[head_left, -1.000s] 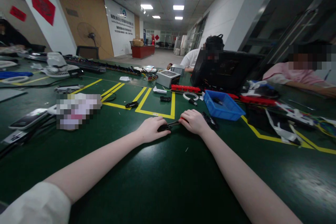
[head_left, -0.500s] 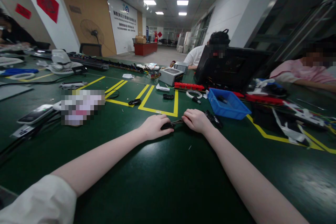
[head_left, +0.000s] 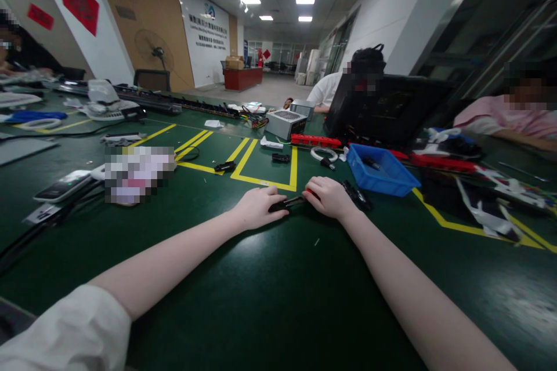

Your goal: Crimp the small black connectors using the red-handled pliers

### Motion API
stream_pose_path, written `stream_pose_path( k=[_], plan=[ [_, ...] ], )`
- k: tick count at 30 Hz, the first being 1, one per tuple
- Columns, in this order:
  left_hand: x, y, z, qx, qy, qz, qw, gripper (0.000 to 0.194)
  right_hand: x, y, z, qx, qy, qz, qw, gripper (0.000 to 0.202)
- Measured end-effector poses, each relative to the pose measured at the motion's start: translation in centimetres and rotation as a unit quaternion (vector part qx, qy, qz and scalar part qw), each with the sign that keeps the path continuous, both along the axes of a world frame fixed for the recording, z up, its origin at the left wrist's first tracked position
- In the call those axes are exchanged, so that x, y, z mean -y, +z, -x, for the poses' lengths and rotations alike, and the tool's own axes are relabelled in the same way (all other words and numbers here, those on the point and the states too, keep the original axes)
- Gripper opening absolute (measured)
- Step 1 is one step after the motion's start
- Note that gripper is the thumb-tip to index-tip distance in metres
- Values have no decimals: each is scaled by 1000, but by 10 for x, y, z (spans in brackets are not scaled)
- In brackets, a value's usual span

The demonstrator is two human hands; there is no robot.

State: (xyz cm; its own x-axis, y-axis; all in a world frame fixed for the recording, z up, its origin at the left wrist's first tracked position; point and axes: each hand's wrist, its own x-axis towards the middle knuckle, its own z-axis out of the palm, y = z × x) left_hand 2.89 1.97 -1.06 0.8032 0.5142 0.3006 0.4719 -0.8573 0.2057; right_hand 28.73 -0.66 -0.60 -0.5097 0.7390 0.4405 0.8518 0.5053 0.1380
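Both hands meet over the green table, just in front of a yellow-taped square. My left hand (head_left: 257,208) is closed around a small black piece (head_left: 277,206), whose exact kind is hidden by the fingers. From the right, my right hand (head_left: 326,196) grips a tool with a bit of red handle (head_left: 310,192) showing between the fingers. The tool's slim metal end (head_left: 296,200) points left and reaches the black piece. Just beyond my right hand lie black cable parts (head_left: 357,196).
A blue bin (head_left: 383,169) stands to the right, near a coiled white cable (head_left: 324,155). Behind are a grey power supply box (head_left: 285,124) and a black monitor (head_left: 387,107). Black connectors (head_left: 225,166) and a phone (head_left: 139,175) lie left. Other people sit around the table.
The view has shifted slightly. More of the red handle shows at my right hand's fingers; both hands otherwise keep their place and hold.
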Motion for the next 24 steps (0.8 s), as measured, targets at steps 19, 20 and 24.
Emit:
stream_pose_path(
  k=[19, 20, 24],
  plan=[
    [0, 1, 0, -2, -7, 0, 1000, 46, -3, 0, 0, 12, -20, 22, 999, 34],
    [0, 1, 0, -3, -6, 2, 1000, 46, -4, 0, 0, 12, -19, 27, 999, 34],
    [-1, 4, 1, -11, -11, 14, 1000, 45, -7, 1, -1, 15, -10, 42, 999, 36]
  ],
)
